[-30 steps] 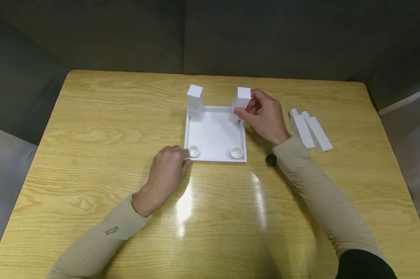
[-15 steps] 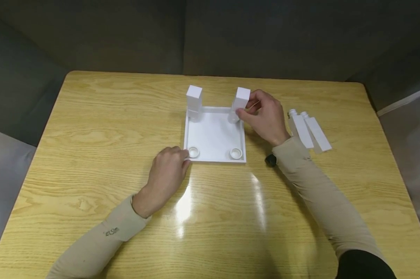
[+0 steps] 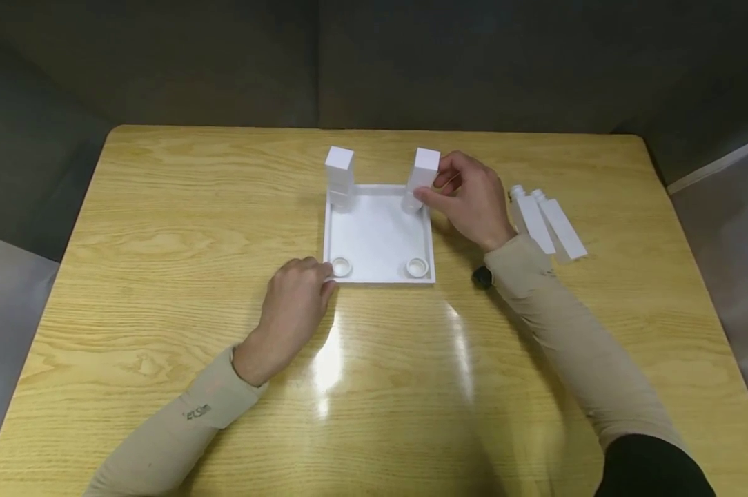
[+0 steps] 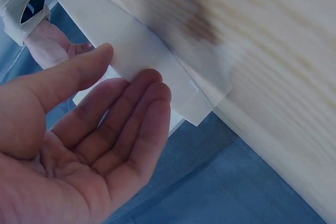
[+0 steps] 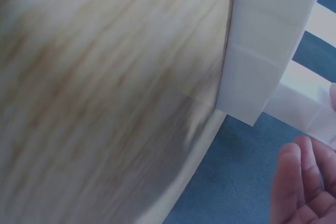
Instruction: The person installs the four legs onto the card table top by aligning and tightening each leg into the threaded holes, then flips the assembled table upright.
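Observation:
A square white tray (image 3: 380,231) lies on the table with its floor facing up. White posts stand upright at its far left corner (image 3: 339,172) and far right corner (image 3: 425,166). My right hand (image 3: 473,200) holds the right post between thumb and fingers. At the near left corner, beside one round white socket (image 3: 341,268), my left hand (image 3: 290,310) pinches the tray's edge. In the left wrist view, the thumb and fingers of my left hand (image 4: 94,135) meet the tray (image 4: 136,45). The right wrist view shows my right hand (image 5: 310,182) by the post (image 5: 304,90).
Two white posts with threaded ends (image 3: 535,224) (image 3: 562,229) lie side by side to the right of the tray. Another round socket (image 3: 417,268) sits in the near right corner. A small black object (image 3: 482,277) shows by the right cuff. Dark partitions stand beyond the table.
The head view has shifted slightly. Both hands keep their places on the post and tray, and no other movement shows.

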`<action>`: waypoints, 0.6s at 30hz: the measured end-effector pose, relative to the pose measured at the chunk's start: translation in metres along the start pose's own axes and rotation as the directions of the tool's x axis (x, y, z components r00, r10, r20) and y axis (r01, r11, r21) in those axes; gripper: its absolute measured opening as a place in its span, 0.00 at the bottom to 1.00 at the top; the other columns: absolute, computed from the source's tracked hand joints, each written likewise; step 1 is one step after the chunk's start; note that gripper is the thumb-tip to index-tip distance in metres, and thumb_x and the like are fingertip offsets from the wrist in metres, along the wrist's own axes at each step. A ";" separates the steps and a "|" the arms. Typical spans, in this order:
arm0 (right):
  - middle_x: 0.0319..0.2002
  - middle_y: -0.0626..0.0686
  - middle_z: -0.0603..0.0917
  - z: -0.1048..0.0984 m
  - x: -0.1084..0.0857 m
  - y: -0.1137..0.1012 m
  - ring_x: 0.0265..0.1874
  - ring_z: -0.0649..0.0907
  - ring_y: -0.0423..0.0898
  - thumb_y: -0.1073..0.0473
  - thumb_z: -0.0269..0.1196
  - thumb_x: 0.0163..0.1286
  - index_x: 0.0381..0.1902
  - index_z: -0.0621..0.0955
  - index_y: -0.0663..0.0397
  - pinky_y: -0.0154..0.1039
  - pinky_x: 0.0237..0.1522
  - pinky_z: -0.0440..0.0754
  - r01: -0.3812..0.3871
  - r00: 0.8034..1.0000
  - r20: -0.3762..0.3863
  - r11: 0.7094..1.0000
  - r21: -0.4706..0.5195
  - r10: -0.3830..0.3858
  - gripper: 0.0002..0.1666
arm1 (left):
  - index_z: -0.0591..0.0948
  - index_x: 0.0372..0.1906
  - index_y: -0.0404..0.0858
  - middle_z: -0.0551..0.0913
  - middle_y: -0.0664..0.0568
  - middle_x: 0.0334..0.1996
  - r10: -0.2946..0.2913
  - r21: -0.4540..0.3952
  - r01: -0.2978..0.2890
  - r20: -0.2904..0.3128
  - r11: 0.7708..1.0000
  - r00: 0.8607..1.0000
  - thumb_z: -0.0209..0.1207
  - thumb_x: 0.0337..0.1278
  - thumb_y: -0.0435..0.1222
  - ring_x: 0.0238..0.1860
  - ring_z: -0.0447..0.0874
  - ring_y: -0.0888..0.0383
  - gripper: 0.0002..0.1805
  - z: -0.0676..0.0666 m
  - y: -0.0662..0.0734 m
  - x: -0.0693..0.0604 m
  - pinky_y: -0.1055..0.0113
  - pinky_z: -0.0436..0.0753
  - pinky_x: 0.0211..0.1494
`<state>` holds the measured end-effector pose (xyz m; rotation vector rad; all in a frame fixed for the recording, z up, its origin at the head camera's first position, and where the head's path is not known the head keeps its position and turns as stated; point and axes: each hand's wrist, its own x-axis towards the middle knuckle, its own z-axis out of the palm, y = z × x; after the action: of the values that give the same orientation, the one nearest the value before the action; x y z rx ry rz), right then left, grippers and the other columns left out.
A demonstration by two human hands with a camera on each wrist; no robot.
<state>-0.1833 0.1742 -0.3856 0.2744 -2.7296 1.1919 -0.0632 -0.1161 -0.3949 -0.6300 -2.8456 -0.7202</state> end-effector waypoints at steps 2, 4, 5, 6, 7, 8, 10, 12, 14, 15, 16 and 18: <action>0.41 0.58 0.88 -0.002 0.000 0.000 0.41 0.87 0.53 0.55 0.80 0.68 0.51 0.83 0.63 0.37 0.44 0.79 -0.014 1.000 0.018 1.000 -0.017 0.014 0.23 | 0.90 0.37 0.25 0.89 0.36 0.31 0.000 0.002 0.000 0.001 1.000 1.000 0.77 0.57 0.23 0.33 0.90 0.42 0.07 0.000 0.000 0.000 0.53 0.92 0.38; 0.41 0.58 0.87 -0.006 -0.001 -0.001 0.41 0.87 0.53 0.54 0.80 0.68 0.52 0.83 0.61 0.38 0.44 0.79 -0.036 0.999 0.035 0.999 -0.028 0.037 0.23 | 0.90 0.37 0.25 0.89 0.36 0.32 0.000 0.001 0.000 0.003 1.000 1.000 0.77 0.57 0.23 0.33 0.90 0.42 0.07 -0.001 0.000 0.001 0.53 0.92 0.38; 0.41 0.57 0.87 -0.008 -0.002 -0.001 0.41 0.87 0.52 0.54 0.80 0.69 0.53 0.83 0.60 0.39 0.44 0.79 -0.046 0.998 0.042 0.998 -0.035 0.047 0.23 | 0.90 0.38 0.25 0.89 0.36 0.32 0.000 0.001 0.000 0.004 1.000 1.000 0.77 0.57 0.23 0.33 0.90 0.42 0.07 -0.001 0.000 0.001 0.53 0.92 0.39; 0.41 0.57 0.87 -0.011 -0.004 0.000 0.40 0.87 0.52 0.53 0.80 0.69 0.53 0.84 0.59 0.39 0.43 0.79 -0.054 0.997 0.046 0.998 -0.040 0.055 0.23 | 0.90 0.38 0.25 0.89 0.36 0.32 0.001 -0.001 -0.001 0.006 1.000 1.000 0.78 0.57 0.23 0.33 0.90 0.42 0.07 -0.001 0.000 0.001 0.53 0.92 0.39; 0.41 0.57 0.87 -0.015 -0.006 0.000 0.40 0.86 0.52 0.53 0.79 0.69 0.53 0.84 0.58 0.40 0.43 0.79 -0.055 0.997 0.050 0.997 -0.046 0.058 0.22 | 0.90 0.38 0.25 0.89 0.36 0.32 0.002 -0.002 -0.001 0.008 1.000 1.000 0.78 0.57 0.23 0.33 0.90 0.42 0.07 -0.001 0.000 0.001 0.53 0.92 0.39; 0.41 0.56 0.87 -0.019 -0.008 0.001 0.40 0.86 0.51 0.53 0.79 0.69 0.53 0.85 0.57 0.39 0.42 0.78 -0.055 0.997 0.048 0.997 -0.052 0.057 0.22 | 0.90 0.38 0.25 0.89 0.36 0.32 0.001 -0.003 -0.001 0.009 1.000 1.000 0.78 0.57 0.23 0.33 0.90 0.42 0.07 -0.001 0.000 0.002 0.53 0.92 0.40; 0.41 0.56 0.87 -0.027 -0.013 0.004 0.39 0.86 0.51 0.52 0.79 0.70 0.54 0.86 0.56 0.39 0.41 0.78 -0.043 0.998 0.043 0.997 -0.070 0.046 0.21 | 0.90 0.38 0.25 0.89 0.36 0.32 0.000 -0.003 0.000 0.013 1.000 1.000 0.78 0.57 0.23 0.34 0.90 0.42 0.07 -0.001 0.000 0.002 0.53 0.92 0.40; 0.41 0.56 0.87 -0.034 -0.019 0.008 0.38 0.86 0.51 0.51 0.78 0.70 0.53 0.87 0.55 0.40 0.40 0.77 -0.031 0.999 0.038 0.995 -0.095 0.035 0.20 | 0.90 0.38 0.25 0.89 0.36 0.32 0.000 -0.003 0.000 0.015 1.000 1.000 0.78 0.57 0.23 0.34 0.90 0.42 0.07 -0.001 0.000 0.001 0.53 0.92 0.40; 0.41 0.55 0.87 -0.041 -0.024 0.012 0.37 0.86 0.50 0.50 0.78 0.70 0.52 0.88 0.54 0.41 0.40 0.77 -0.024 0.999 0.039 0.992 -0.126 0.029 0.19 | 0.90 0.38 0.25 0.89 0.36 0.31 -0.005 -0.004 0.006 0.015 1.000 1.000 0.78 0.57 0.23 0.33 0.90 0.42 0.07 -0.001 0.000 0.001 0.53 0.92 0.40; 0.41 0.55 0.87 -0.044 -0.027 0.015 0.37 0.86 0.51 0.50 0.78 0.71 0.52 0.88 0.54 0.43 0.41 0.77 -0.020 0.999 0.043 0.989 -0.144 0.026 0.19 | 0.90 0.38 0.24 0.89 0.36 0.31 -0.008 -0.006 0.008 0.016 1.000 1.000 0.77 0.57 0.23 0.33 0.90 0.42 0.07 -0.001 0.000 0.001 0.53 0.92 0.39; 0.40 0.55 0.87 -0.047 -0.030 0.017 0.36 0.86 0.51 0.50 0.77 0.71 0.52 0.88 0.54 0.45 0.41 0.77 -0.018 0.999 0.047 0.987 -0.160 0.026 0.19 | 0.90 0.38 0.24 0.89 0.36 0.31 -0.012 -0.008 0.012 0.015 1.000 1.000 0.77 0.57 0.23 0.33 0.90 0.42 0.07 0.000 0.000 0.001 0.53 0.92 0.39; 0.40 0.55 0.86 -0.053 -0.036 0.022 0.36 0.85 0.52 0.50 0.77 0.71 0.52 0.88 0.54 0.47 0.40 0.77 -0.009 0.998 0.054 0.982 -0.188 0.019 0.19 | 0.90 0.38 0.24 0.89 0.36 0.31 -0.017 -0.012 0.017 0.016 1.000 1.000 0.77 0.57 0.23 0.33 0.89 0.43 0.07 -0.001 0.001 0.001 0.53 0.92 0.38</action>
<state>-0.1498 0.2317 -0.3734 0.2685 -2.8708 0.9341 -0.0637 -0.1155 -0.3938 -0.6169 -2.8665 -0.7384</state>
